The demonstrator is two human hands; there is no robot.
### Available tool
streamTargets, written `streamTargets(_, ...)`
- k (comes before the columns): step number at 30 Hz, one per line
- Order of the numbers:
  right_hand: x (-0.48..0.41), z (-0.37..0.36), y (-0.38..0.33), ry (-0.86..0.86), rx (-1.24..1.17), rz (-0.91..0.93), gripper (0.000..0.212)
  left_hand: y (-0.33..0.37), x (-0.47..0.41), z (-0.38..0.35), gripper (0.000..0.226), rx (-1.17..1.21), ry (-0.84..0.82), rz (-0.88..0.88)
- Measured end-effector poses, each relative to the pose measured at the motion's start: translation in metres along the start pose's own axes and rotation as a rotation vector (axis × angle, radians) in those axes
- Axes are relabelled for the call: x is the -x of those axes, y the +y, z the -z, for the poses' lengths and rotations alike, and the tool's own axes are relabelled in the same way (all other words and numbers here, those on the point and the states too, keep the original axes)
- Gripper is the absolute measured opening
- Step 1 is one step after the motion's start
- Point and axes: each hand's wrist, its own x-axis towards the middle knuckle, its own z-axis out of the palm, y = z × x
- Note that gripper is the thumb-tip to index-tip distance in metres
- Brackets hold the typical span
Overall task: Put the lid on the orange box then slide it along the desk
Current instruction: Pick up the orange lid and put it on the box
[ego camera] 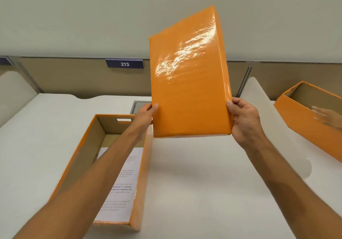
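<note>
Orange box point(81, 157) open on the white desk point(194, 192), printed sheet point(120, 187) inside, partly hidden by the left forearm. Glossy orange lid point(188, 83) held upright above the desk, left hand point(146, 112) and right hand point(244, 118) gripping its lower edges. Second orange box point(305, 112) cut off at right.

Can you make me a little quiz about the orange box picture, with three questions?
1. True or false: the lid is already on the orange box.
2. What lies inside the box? A) printed paper B) a toy car C) a banana
3. Fill in: the number sign on the partition reads ___.

Key: 1 false, both hands, left hand and right hand, hold it up in the air. 2 A. 3 213.
</note>
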Motion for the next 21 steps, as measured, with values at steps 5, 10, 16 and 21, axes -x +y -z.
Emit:
streamTargets(5,0.024,-0.034,0.015,-0.017,-0.012,-0.027,0.021,-0.006,0.033,0.056,0.045,0.001,0.14,-0.026)
streamTargets(10,0.057,-0.081,0.041,-0.065,0.077,-0.055,0.035,-0.015,0.071,0.121,0.046,-0.009,0.231,-0.027)
streamTargets(16,0.093,-0.132,0.084,-0.084,0.284,-0.094,0.054,-0.029,0.111,0.192,0.047,-0.055,0.295,-0.036)
streamTargets(21,0.123,-0.159,0.121,-0.094,0.38,-0.138,0.049,-0.049,0.142,0.237,0.049,-0.116,0.312,-0.005)
